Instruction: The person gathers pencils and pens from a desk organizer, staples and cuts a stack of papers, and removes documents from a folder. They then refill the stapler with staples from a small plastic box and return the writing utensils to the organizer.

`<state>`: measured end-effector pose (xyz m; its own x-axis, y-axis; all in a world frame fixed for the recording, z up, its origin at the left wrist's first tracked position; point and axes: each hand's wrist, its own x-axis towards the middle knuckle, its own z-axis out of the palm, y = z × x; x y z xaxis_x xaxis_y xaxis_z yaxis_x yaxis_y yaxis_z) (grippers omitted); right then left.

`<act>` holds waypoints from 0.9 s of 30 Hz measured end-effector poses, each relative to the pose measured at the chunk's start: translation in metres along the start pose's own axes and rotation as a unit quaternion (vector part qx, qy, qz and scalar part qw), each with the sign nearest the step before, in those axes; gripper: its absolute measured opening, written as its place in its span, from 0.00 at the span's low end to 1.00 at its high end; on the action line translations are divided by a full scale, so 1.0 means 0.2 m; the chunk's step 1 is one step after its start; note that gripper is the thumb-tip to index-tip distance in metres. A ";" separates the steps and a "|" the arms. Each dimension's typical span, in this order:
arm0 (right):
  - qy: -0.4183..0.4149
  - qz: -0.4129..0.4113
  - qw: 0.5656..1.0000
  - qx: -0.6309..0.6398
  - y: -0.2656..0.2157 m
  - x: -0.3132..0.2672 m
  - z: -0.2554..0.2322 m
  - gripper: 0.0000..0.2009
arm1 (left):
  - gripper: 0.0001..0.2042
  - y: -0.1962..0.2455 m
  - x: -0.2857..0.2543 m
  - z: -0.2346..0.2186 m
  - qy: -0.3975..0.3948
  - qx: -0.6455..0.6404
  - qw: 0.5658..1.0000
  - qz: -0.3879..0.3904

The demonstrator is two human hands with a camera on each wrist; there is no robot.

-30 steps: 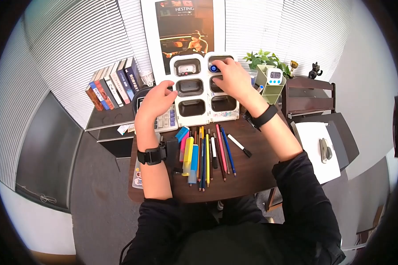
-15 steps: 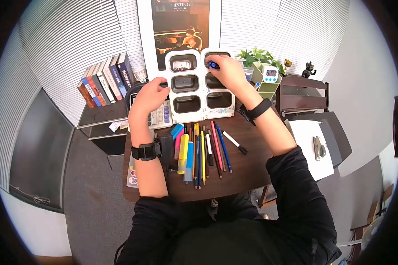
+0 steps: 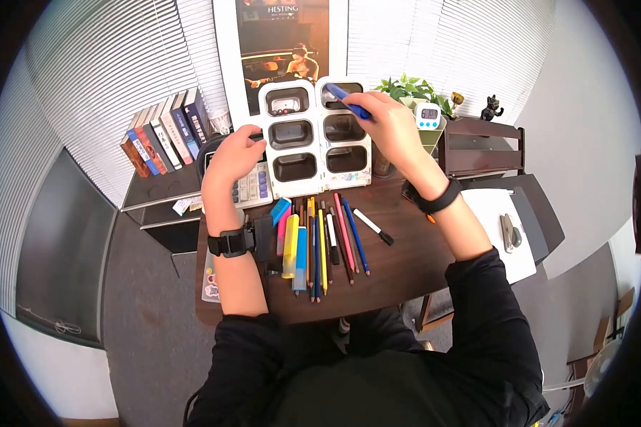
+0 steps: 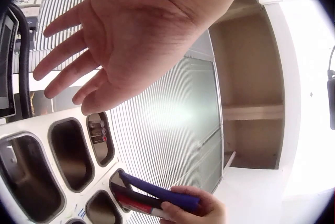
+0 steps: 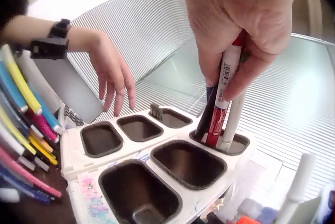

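White plastic makes up the six-well organizer [image 3: 313,139] standing at the top centre of the head view, and the right hand [image 3: 392,128] pinches a bundle of markers [image 5: 222,103], blue, red and white, whose tips sit in the far right well. The left hand [image 3: 236,153] hovers with fingers spread just beside the organizer's left edge, over the calculator [image 3: 249,188], holding nothing. With nothing steadying the organizer, a sideways tug on the markers could tip it or slide it into the pens [image 3: 320,238] lined on the tabletop [image 3: 399,263]; a loose pinch might drop one marker.
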<state>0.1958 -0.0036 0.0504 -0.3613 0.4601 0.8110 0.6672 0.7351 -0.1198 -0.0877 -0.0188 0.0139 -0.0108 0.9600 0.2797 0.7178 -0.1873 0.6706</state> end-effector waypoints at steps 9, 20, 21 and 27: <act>-0.097 -0.103 0.989 0.042 -0.25 -0.34 -0.21 0.17 | 0.21 0.06 0.00 0.03 -0.011 0.019 1.000 0.012; -0.265 -0.181 0.946 -0.045 -0.28 -0.58 -0.03 0.11 | 0.21 0.10 -0.01 0.06 -0.026 0.014 0.999 0.018; -0.243 -0.202 0.948 -0.035 -0.30 -0.59 -0.02 0.11 | 0.21 0.10 -0.01 0.06 -0.028 0.012 0.999 0.014; -0.287 -0.209 0.935 0.001 -0.36 -0.64 0.05 0.15 | 0.21 0.10 -0.01 0.07 -0.018 0.027 0.999 0.036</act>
<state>0.1869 -0.1110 -0.0498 -0.8807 0.3237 0.3459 0.3887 0.9111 0.1371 -0.0639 -0.0218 0.0173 0.0674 0.9516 0.3000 0.7525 -0.2459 0.6109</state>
